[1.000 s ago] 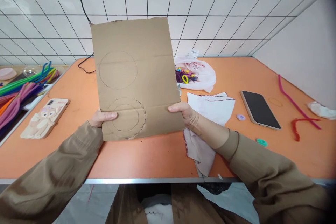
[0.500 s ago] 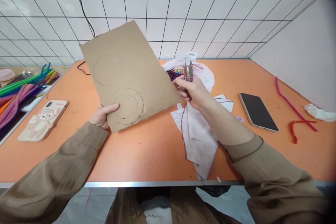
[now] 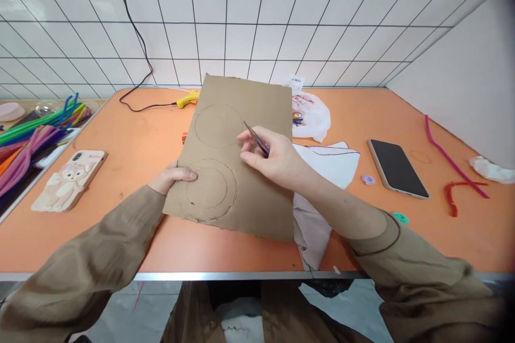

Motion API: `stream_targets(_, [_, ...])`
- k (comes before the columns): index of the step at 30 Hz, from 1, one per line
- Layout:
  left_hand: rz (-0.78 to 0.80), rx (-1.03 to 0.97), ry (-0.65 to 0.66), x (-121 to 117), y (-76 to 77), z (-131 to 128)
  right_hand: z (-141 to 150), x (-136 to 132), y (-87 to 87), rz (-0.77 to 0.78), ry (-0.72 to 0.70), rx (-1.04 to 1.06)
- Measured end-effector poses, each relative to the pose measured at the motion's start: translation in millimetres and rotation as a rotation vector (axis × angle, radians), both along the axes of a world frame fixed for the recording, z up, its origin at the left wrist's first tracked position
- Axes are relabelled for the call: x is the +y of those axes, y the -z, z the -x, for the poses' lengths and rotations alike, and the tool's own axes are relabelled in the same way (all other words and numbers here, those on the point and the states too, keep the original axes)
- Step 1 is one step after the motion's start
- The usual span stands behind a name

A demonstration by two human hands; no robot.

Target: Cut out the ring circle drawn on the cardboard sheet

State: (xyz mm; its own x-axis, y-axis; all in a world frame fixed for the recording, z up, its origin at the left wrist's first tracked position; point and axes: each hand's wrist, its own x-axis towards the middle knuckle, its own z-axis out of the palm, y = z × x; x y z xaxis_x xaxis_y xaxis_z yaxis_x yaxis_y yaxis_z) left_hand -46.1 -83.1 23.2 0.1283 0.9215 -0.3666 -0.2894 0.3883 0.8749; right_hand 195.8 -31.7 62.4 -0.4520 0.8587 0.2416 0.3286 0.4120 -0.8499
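A brown cardboard sheet (image 3: 265,209) is tilted above the table, its left edge pinched in my left hand (image 3: 175,178), thumb on top. Two round outlines mark the sheet; the lower one has a second ring inside and a rough, partly cut edge. Over the sheet's middle, my right hand (image 3: 273,158) is closed around small thread snips (image 3: 256,140), their blades pointing up and left beside the upper circle. The fingers under the cardboard are hidden.
Behind the sheet lie a yellow glue gun (image 3: 188,99) with a black cord and a white plastic bag (image 3: 316,118). White cloth (image 3: 314,230) is on the right, near a dark phone (image 3: 397,169). A phone case (image 3: 69,181) and colourful pipe cleaners (image 3: 32,155) are at left.
The cardboard has turned and come lower and to the right, uncovering the glue gun. My right hand with the snips has moved left, from beside the sheet to over it.
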Motion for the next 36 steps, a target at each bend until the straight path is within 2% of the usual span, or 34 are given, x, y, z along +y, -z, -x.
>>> stream_targets(4, [-0.019, -0.027, 0.069, 4.6, 3.2, 5.0, 4.0, -7.0, 1.3, 0.245, -0.199, 0.072])
stream_targets(7, [0.023, -0.086, 0.122, 12.5, 2.7, 1.5, 10.0, -4.9, 13.8, 0.35, -0.208, 0.076])
stream_targets(9, [0.077, -0.163, 0.122, 18.3, 2.8, -1.4, 14.5, -1.7, 25.9, 0.31, -0.139, 0.069])
stream_targets(13, [-0.039, -0.312, 0.013, 22.0, 7.6, 1.6, 18.7, 2.6, 42.4, 0.237, -0.019, 0.14])
stream_targets(16, [-0.194, -0.33, -0.049, 13.4, 8.5, 5.8, 17.5, 1.6, 42.0, 0.195, 0.041, 0.216])
stream_targets(19, [-0.363, -0.359, -0.073, -1.2, 6.6, -0.5, 16.5, -0.7, 36.8, 0.145, 0.091, 0.254])
stream_targets(22, [-0.383, -0.295, -0.091, -11.6, 9.8, -18.1, 17.4, -0.8, 33.4, 0.103, 0.115, 0.211])
stream_targets(25, [-0.342, -0.235, -0.219, -11.1, 18.4, -35.5, 19.0, 1.9, 33.6, 0.08, 0.089, 0.182])
stream_targets(27, [-0.3, -0.209, -0.318, -6.4, 23.3, -40.6, 19.7, 4.1, 33.9, 0.156, 0.055, 0.225])
stream_targets(29, [-0.274, -0.189, -0.376, -1.6, 25.2, -39.7, 19.7, 4.9, 32.3, 0.345, 0.028, 0.303])
stream_targets(32, [-0.271, -0.184, -0.394, 1.1, 22.0, -33.6, 18.9, 2.2, 24.0, 0.645, -0.005, 0.419])
stream_targets(36, [-0.272, -0.215, -0.395, -2.3, 12.4, -30.5, 16.2, -5.6, 7.1, 0.78, -0.049, 0.435])
